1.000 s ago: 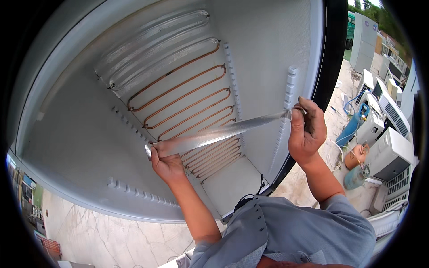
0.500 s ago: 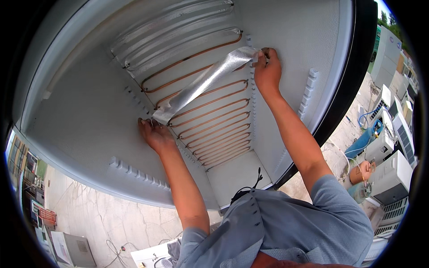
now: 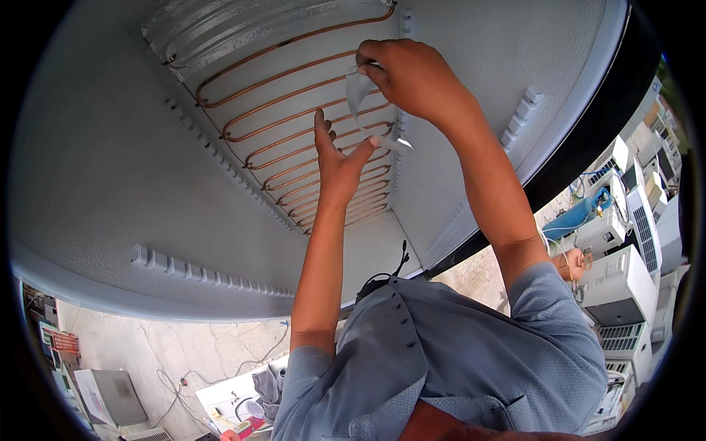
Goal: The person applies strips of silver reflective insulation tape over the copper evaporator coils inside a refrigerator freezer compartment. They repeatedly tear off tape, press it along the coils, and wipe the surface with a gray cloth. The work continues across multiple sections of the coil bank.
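A strip of silver foil tape (image 3: 357, 94) hangs in a loose curl in front of the copper coil tubing (image 3: 283, 90) inside a white refrigerator cabinet. My right hand (image 3: 412, 77) pinches its upper end between thumb and fingers. Below and to the left, my left hand (image 3: 339, 165) is open, fingers spread upward; its thumb is at the lower part of the strip, where a shiny bit sticks out. Whether the tape clings to that thumb I cannot tell. Foil (image 3: 243, 40) covers the tubing's upper loops.
Ribbed shelf supports (image 3: 213, 273) line the cabinet's side walls. A black cable (image 3: 401, 259) stands up at the cabinet's bottom. Outside on the right are a blue gas cylinder (image 3: 577, 217) and several air-conditioner units (image 3: 621, 288). A white panel (image 3: 229, 397) with tools lies lower left.
The tape was stretched diagonally between both hands; now it droops, curled. My left hand has moved up and right and its fingers have spread. My right hand has shifted left, still pinching the tape.
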### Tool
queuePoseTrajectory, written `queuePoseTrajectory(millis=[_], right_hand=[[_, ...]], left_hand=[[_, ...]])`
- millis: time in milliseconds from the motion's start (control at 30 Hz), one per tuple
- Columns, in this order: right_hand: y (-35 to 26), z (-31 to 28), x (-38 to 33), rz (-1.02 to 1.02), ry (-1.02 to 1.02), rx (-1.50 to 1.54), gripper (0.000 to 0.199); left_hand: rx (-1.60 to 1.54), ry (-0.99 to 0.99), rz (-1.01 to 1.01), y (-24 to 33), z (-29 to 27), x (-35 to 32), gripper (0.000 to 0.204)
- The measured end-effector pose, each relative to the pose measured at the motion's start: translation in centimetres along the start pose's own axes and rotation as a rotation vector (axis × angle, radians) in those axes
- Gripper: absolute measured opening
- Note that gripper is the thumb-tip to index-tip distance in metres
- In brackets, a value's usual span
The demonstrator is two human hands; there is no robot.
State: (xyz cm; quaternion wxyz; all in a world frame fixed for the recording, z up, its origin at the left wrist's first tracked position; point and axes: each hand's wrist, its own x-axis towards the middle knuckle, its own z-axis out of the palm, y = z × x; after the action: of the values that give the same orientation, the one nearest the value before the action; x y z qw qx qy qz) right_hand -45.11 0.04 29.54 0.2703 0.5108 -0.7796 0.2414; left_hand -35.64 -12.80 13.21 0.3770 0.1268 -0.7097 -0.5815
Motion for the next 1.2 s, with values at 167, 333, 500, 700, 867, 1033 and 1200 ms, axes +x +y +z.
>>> queuePoseTrajectory(millis=[167, 333, 500, 700, 867, 1033, 1200], right_hand=[[-2.4, 0.4, 0.3, -0.047, -0.088, -0.005, 0.013], [-0.4, -0.4, 0.9, 0.027, -0.115, -0.085, 0.015], [2.5, 1.3, 2.3, -0.035, -0.063, -0.101, 0.015], [3.5, 1.8, 2.5, 0.094, -0.041, -0.025, 0.018], [5.8, 2.8, 3.2, 0.201, 0.031, 0.007, 0.021], [8.7, 4.4, 3.2, 0.337, 0.264, 0.105, 0.027], [10.9, 6.0, 2.9, 0.513, 0.336, 0.037, 0.027]], left_hand=[[0.228, 0.247, 0.093, -4.8, 3.9, 0.2, 0.074], [-0.079, 0.023, -0.089, -9.8, -0.7, -3.2, 0.021], [-0.087, -0.026, -0.169, -12.7, -4.6, -6.6, 0.007], [-0.138, -0.030, -0.388, -15.5, -9.0, -8.8, 0.008], [-0.052, 0.226, -0.187, -16.9, -12.7, -7.3, 0.014], [-0.292, 0.483, -0.208, -9.4, -14.2, -2.3, 0.019], [-0.455, 0.625, -0.108, -3.6, -14.8, 2.8, 0.010]])
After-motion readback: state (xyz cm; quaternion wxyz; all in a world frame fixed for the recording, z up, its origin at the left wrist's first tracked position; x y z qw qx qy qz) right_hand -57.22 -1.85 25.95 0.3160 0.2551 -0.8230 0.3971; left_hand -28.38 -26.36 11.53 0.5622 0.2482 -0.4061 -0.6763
